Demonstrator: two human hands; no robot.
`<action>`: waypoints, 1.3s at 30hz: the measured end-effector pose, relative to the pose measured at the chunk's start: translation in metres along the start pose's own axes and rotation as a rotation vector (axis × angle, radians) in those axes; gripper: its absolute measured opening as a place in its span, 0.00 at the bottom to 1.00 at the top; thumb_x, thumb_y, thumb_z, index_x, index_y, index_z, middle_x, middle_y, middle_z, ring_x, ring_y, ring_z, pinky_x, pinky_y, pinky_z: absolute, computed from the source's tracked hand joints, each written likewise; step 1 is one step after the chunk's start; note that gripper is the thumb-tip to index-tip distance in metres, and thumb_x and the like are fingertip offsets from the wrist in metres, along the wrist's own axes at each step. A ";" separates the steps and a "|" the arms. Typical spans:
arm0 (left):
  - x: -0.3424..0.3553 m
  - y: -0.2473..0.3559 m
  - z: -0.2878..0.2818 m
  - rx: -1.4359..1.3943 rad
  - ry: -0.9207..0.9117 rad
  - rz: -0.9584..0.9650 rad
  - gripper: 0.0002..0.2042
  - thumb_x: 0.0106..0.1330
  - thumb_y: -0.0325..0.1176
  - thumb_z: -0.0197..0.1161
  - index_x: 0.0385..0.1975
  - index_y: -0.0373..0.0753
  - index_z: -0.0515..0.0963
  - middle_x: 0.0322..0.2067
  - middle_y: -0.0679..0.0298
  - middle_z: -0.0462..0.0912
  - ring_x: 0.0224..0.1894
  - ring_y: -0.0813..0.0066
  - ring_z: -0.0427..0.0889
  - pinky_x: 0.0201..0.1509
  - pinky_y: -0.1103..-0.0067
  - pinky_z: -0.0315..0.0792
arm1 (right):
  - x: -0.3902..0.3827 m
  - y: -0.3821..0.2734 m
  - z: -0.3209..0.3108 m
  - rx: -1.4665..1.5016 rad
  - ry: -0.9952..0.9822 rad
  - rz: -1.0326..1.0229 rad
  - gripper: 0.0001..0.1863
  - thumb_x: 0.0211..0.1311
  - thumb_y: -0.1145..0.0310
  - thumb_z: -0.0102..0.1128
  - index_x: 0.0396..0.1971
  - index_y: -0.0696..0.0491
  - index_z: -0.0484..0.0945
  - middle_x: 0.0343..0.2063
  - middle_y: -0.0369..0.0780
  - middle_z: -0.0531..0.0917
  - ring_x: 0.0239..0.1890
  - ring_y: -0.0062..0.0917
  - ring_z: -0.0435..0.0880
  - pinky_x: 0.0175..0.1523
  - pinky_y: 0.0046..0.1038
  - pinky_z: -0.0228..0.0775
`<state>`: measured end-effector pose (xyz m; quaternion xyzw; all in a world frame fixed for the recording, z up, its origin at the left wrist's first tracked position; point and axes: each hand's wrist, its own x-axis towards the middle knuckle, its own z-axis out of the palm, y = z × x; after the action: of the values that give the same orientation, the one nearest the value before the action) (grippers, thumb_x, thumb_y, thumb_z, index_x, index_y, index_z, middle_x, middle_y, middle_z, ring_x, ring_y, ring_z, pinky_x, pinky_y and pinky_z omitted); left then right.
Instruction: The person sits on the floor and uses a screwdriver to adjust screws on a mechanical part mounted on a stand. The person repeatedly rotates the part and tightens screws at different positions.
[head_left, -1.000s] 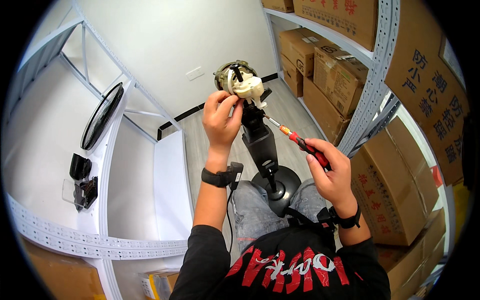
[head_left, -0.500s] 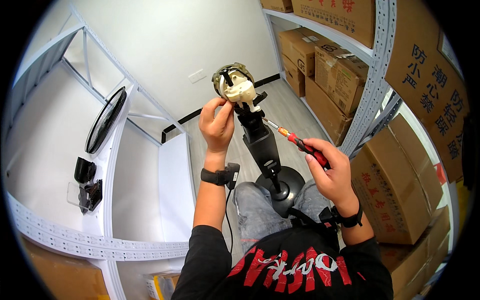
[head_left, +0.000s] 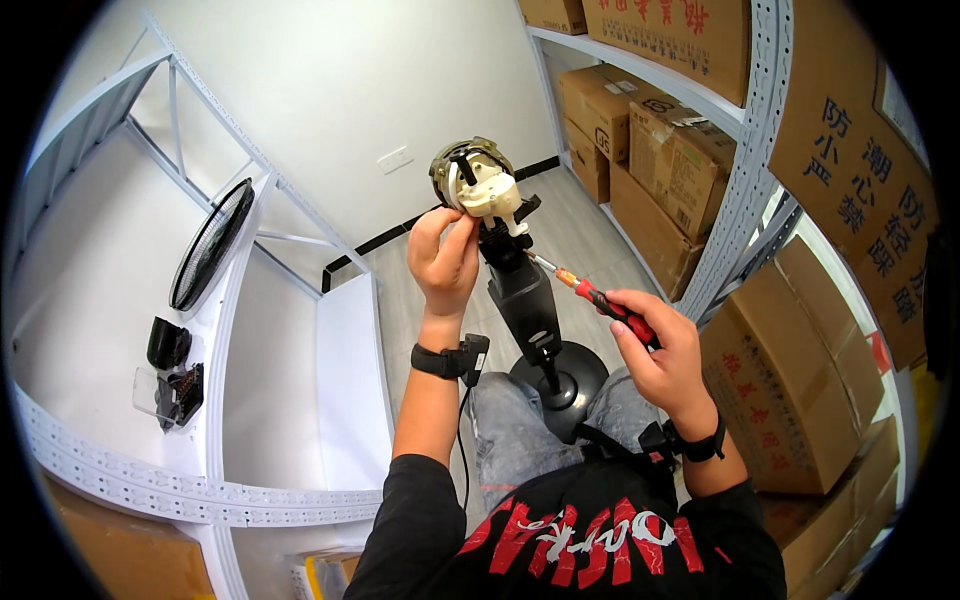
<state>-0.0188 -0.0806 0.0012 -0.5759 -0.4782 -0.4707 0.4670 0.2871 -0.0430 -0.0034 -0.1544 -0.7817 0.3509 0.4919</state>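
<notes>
A cream motor housing [head_left: 490, 195] with an olive metal ring [head_left: 443, 165] sits on top of a black pedestal fan stand [head_left: 522, 305] with a round base [head_left: 575, 395]. My left hand [head_left: 441, 258] is pinched at the housing's lower left edge; whether a small part is between the fingertips is too small to make out. In my right hand [head_left: 660, 355] is a red and black screwdriver [head_left: 600, 300], its metal shaft reaching up-left to the black neck below the housing, where the tip is hard to make out.
White metal shelving [head_left: 228, 495] on the left holds a round mesh fan grille [head_left: 210, 240], black parts and a clear box [head_left: 145, 395]. Cardboard boxes [head_left: 775, 380] fill shelves on the right. A white wall with a socket [head_left: 395, 158] stands behind the fan.
The view has shifted slightly, and the housing and both my hands appear a little lower in the picture. The left pinch and the hold on the screwdriver look unchanged.
</notes>
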 end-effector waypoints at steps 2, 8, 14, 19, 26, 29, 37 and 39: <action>0.003 0.000 -0.001 0.022 -0.001 0.061 0.12 0.52 0.19 0.75 0.36 0.36 0.84 0.39 0.62 0.82 0.43 0.59 0.83 0.48 0.67 0.78 | 0.000 0.000 0.001 0.005 -0.011 0.010 0.15 0.62 0.77 0.65 0.49 0.58 0.83 0.36 0.44 0.87 0.30 0.30 0.84 0.38 0.27 0.75; 0.006 0.003 -0.003 0.008 -0.004 0.056 0.11 0.55 0.19 0.76 0.35 0.34 0.83 0.38 0.61 0.83 0.44 0.59 0.83 0.47 0.67 0.79 | 0.001 0.001 0.005 0.017 -0.013 0.015 0.15 0.63 0.77 0.65 0.50 0.58 0.83 0.38 0.45 0.88 0.31 0.30 0.85 0.38 0.27 0.76; 0.012 0.007 -0.003 -0.010 -0.041 0.002 0.11 0.55 0.18 0.76 0.35 0.34 0.82 0.39 0.59 0.83 0.43 0.58 0.83 0.47 0.68 0.78 | 0.004 0.004 0.010 0.025 -0.013 -0.007 0.15 0.63 0.77 0.65 0.50 0.58 0.83 0.38 0.45 0.88 0.31 0.29 0.85 0.38 0.27 0.76; 0.006 0.008 -0.003 -0.002 -0.024 -0.095 0.11 0.55 0.18 0.75 0.36 0.34 0.81 0.40 0.57 0.83 0.42 0.59 0.82 0.46 0.70 0.78 | 0.003 0.007 0.013 0.042 -0.004 -0.023 0.15 0.63 0.78 0.65 0.50 0.58 0.83 0.37 0.44 0.88 0.31 0.29 0.85 0.38 0.26 0.75; 0.012 0.012 -0.008 -0.154 -0.062 -0.257 0.13 0.56 0.17 0.74 0.38 0.35 0.81 0.41 0.58 0.82 0.43 0.63 0.82 0.48 0.74 0.77 | 0.007 0.000 0.010 -0.025 -0.006 -0.035 0.16 0.62 0.78 0.65 0.51 0.56 0.83 0.36 0.43 0.88 0.29 0.28 0.84 0.36 0.27 0.75; 0.009 0.008 -0.012 -0.247 -0.034 -0.333 0.12 0.56 0.17 0.74 0.38 0.35 0.81 0.41 0.59 0.82 0.43 0.66 0.82 0.48 0.76 0.76 | 0.013 -0.008 0.023 -0.059 -0.002 -0.087 0.16 0.62 0.78 0.65 0.51 0.55 0.83 0.34 0.43 0.87 0.28 0.29 0.84 0.35 0.27 0.74; 0.014 0.019 -0.009 -0.257 0.000 -0.403 0.10 0.56 0.17 0.74 0.34 0.35 0.82 0.37 0.61 0.84 0.40 0.70 0.82 0.46 0.77 0.75 | 0.031 -0.018 0.051 -0.149 0.071 -0.180 0.16 0.61 0.79 0.65 0.49 0.55 0.82 0.35 0.44 0.87 0.29 0.35 0.85 0.35 0.31 0.76; 0.013 0.022 -0.009 -0.245 0.007 -0.443 0.10 0.56 0.18 0.75 0.34 0.35 0.82 0.36 0.62 0.84 0.39 0.70 0.82 0.46 0.77 0.75 | 0.034 -0.020 0.054 -0.174 0.078 -0.180 0.16 0.61 0.79 0.65 0.49 0.55 0.82 0.36 0.44 0.87 0.30 0.37 0.85 0.36 0.32 0.77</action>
<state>0.0033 -0.0907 0.0135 -0.5079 -0.5304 -0.6180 0.2807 0.2257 -0.0591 0.0186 -0.1391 -0.8004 0.2297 0.5360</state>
